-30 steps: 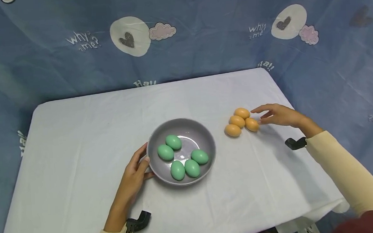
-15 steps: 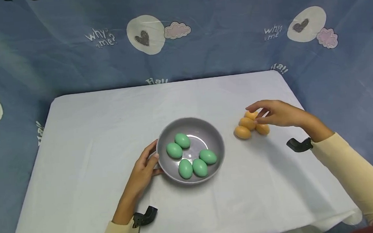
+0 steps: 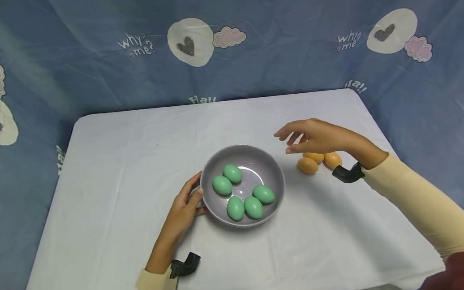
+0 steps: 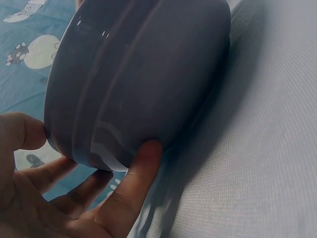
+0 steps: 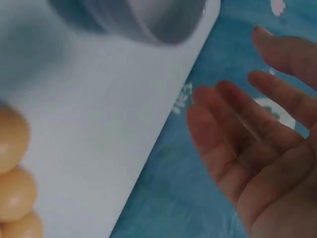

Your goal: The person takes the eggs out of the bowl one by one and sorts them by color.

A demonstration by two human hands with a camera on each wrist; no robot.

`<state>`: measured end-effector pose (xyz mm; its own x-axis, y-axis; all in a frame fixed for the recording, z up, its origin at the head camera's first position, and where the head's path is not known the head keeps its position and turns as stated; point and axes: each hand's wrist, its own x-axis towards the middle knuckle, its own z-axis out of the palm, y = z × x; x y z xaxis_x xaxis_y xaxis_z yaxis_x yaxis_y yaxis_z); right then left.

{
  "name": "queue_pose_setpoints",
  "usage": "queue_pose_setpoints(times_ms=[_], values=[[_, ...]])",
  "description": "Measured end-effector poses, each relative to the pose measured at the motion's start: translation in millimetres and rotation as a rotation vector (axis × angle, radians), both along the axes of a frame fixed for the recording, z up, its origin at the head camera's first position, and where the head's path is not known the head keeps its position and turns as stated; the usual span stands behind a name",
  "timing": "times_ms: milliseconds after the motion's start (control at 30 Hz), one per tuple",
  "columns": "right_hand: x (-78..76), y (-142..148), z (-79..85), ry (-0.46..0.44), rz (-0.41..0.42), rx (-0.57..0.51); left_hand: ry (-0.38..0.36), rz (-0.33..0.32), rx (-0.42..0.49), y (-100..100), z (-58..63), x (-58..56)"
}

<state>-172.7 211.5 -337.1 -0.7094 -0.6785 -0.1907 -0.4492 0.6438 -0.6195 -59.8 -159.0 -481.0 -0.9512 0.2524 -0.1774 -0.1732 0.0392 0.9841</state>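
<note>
A grey bowl [image 3: 272, 176] stands on the white-covered table with several green eggs [image 3: 254, 207] inside. My left hand [image 3: 182, 211] holds the bowl's left side, thumb at the rim and fingers against the outer wall, as the left wrist view shows on the bowl [image 4: 143, 74]. Right of the bowl lies a group of orange eggs [image 3: 307, 165], partly covered by my right hand [image 3: 314, 137]. That hand hovers above and left of them, holding nothing. In the right wrist view its fingers [image 5: 213, 144] are loosely extended, apart from the orange eggs [image 5: 12, 193].
White cloth [image 3: 136, 169] covers the table around the bowl. A blue printed curtain [image 3: 282, 60] hangs behind the table and along its sides. Black camera mounts sit on the left wrist [image 3: 185, 264] and the right wrist [image 3: 347, 173].
My right hand has moved left from the orange eggs, first passing over them, toward the bowl. The left hand stays on the bowl; the head view has shifted slightly.
</note>
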Motion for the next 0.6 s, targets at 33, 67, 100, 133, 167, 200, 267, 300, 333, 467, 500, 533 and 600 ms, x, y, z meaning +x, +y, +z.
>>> queue_pose_setpoints(times_ms=[33, 67, 100, 133, 167, 200, 267, 300, 333, 467, 500, 533, 600], values=[[-1.6, -6.0, -0.3, -0.006, 0.010, -0.004, 0.000, 0.002, 0.001, -0.3, -0.1, -0.1], [-2.5, -12.2, -0.7, -0.014, 0.020, -0.010, 0.001, 0.003, 0.003, -0.7, -0.1, -0.1], [-3.2, -18.0, -1.3, -0.024, 0.029, -0.014, 0.000, 0.003, 0.004, -1.0, -0.3, -0.1], [-4.0, -23.7, -2.4, -0.032, 0.041, -0.017, 0.000, 0.004, 0.004, -1.3, -0.3, -0.1], [-4.5, -29.4, -3.6, -0.043, 0.051, -0.023, -0.002, 0.004, 0.005, -1.6, -0.3, 0.0], [-5.0, -34.9, -4.9, -0.050, 0.061, -0.027, -0.002, 0.004, 0.003, -1.8, -0.4, 0.0], [-5.9, -45.9, -8.3, -0.060, 0.079, -0.036, -0.001, 0.004, 0.003, -2.1, -0.5, 0.1], [-6.7, -51.3, -10.2, -0.064, 0.087, -0.039, 0.000, 0.004, 0.002, -2.3, -0.5, 0.1], [-7.2, -56.9, -11.7, -0.067, 0.095, -0.041, 0.001, 0.005, 0.002, -2.4, -0.4, 0.2], [-10.9, -76.5, -19.5, -0.082, 0.124, -0.039, 0.009, 0.002, 0.005, -2.9, 0.9, 0.6], [-11.6, -80.7, -21.3, -0.086, 0.133, -0.042, 0.009, 0.001, 0.007, -2.9, 1.5, 0.9], [-12.1, -84.5, -22.9, -0.090, 0.141, -0.045, 0.007, 0.000, 0.008, -2.9, 1.8, 1.0], [-13.1, -92.1, -26.2, -0.100, 0.160, -0.055, 0.007, -0.005, 0.012, -3.4, 1.8, 1.1]])
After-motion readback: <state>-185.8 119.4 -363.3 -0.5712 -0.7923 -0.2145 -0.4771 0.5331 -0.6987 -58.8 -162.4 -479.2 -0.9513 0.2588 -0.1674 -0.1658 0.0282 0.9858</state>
